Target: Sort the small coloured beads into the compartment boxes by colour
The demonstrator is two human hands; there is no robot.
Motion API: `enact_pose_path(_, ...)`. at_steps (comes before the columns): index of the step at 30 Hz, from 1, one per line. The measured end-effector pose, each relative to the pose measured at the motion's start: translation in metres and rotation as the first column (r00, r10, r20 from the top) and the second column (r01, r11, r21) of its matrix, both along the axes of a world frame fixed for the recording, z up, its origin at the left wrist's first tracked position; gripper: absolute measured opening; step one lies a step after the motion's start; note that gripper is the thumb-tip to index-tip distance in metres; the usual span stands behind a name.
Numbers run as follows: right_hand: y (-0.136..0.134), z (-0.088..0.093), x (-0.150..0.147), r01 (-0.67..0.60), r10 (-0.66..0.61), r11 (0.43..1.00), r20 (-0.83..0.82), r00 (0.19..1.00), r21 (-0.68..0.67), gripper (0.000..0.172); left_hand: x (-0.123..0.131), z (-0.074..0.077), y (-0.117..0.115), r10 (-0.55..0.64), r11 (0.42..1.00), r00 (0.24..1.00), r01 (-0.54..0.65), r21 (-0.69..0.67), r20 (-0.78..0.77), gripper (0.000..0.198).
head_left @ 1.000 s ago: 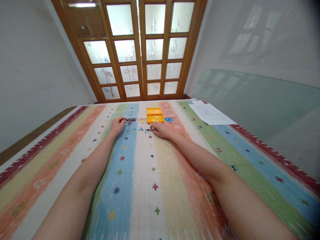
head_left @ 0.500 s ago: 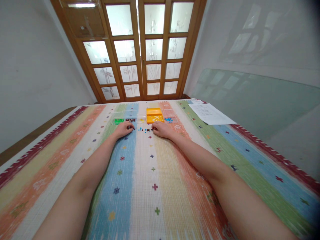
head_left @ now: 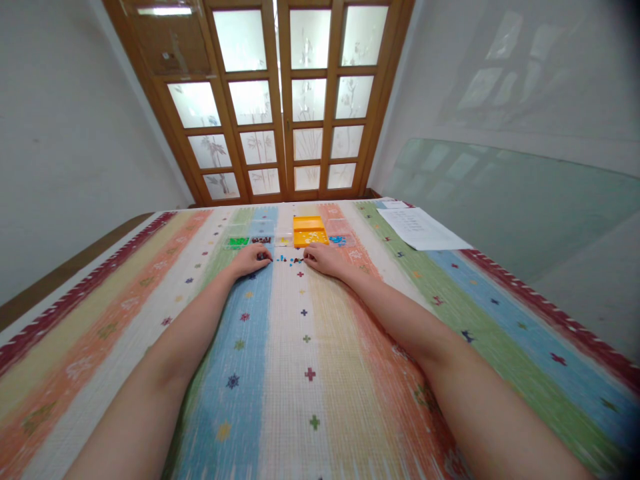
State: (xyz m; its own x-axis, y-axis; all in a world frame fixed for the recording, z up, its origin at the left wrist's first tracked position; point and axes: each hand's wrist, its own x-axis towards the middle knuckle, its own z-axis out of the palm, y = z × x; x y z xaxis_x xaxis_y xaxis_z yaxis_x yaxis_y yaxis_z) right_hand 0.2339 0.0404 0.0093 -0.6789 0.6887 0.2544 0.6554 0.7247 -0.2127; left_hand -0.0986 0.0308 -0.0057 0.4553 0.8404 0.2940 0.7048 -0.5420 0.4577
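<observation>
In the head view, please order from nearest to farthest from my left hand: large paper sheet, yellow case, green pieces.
1. Green pieces: just beyond the left hand.
2. Yellow case: right of that hand.
3. Large paper sheet: farther right.

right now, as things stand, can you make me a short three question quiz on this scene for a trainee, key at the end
1. Which pieces lie farthest left on the striped cloth: a) blue, b) green, c) yellow?
2. True or false: the white paper lies to the right of the orange box.
3. What lies on the cloth between the left hand and the right hand?

Key:
1. b, the green pieces.
2. True.
3. Loose pieces, some blue and some dark.
</observation>
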Motion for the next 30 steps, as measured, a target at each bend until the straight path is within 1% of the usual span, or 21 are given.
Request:
enact_pose_path(4,0.004,-0.006,0.001,-0.042,0.042,0.999,-0.019,0.999,0.016,0.019,0.003,0.001,-0.001,0.000,1.000,1.000,0.000,-0.004,0.009,0.017)
enact_pose_path(7,0.007,-0.009,0.002,-0.042,0.043,0.999,-0.043,0.998,0.032,0.018,0.005,0.003,-0.002,-0.002,1.000,1.000,0.002,0.001,-0.008,0.020)
enact_pose_path(10,0.013,-0.012,0.004,0.039,-0.031,0.997,-0.105,0.994,0.071,0.016,0.007,0.003,-0.002,0.000,1.000,1.000,0.000,0.005,-0.017,0.019)
enact_pose_path(13,0.024,-0.013,0.013,0.196,-0.169,0.974,-0.214,0.962,0.113,0.016,0.009,0.002,-0.002,0.015,1.000,0.999,-0.015,0.015,-0.034,0.017)
enact_pose_path(17,0.041,-0.012,0.032,0.415,-0.346,0.902,-0.376,0.860,0.119,0.016,0.010,-0.001,0.000,0.032,0.999,0.998,-0.031,0.030,-0.057,0.016)
enact_pose_path(19,0.049,-0.012,0.042,0.481,-0.402,0.872,-0.425,0.811,0.095,0.015,0.010,-0.002,0.000,0.034,0.999,0.998,-0.032,0.036,-0.061,0.016)
enact_pose_path(22,0.059,-0.014,0.056,0.575,-0.504,0.818,-0.437,0.745,0.036,0.017,0.009,-0.004,0.001,0.067,0.997,0.996,-0.064,0.049,-0.059,0.017)
enact_pose_path(26,0.067,-0.019,0.069,0.686,-0.634,0.727,-0.404,0.659,-0.023,0.021,0.007,-0.003,0.000,0.202,0.974,0.979,-0.200,0.107,-0.016,0.020)
enact_pose_path(28,0.070,-0.021,0.074,0.735,-0.693,0.677,-0.369,0.619,-0.041,0.023,0.006,-0.002,-0.001,0.294,0.948,0.956,-0.294,0.123,0.023,0.021)
enact_pose_path(30,0.071,-0.022,0.077,0.766,-0.735,0.640,-0.335,0.589,-0.059,0.025,0.005,-0.001,-0.002,0.390,0.912,0.919,-0.395,0.114,0.060,0.022)
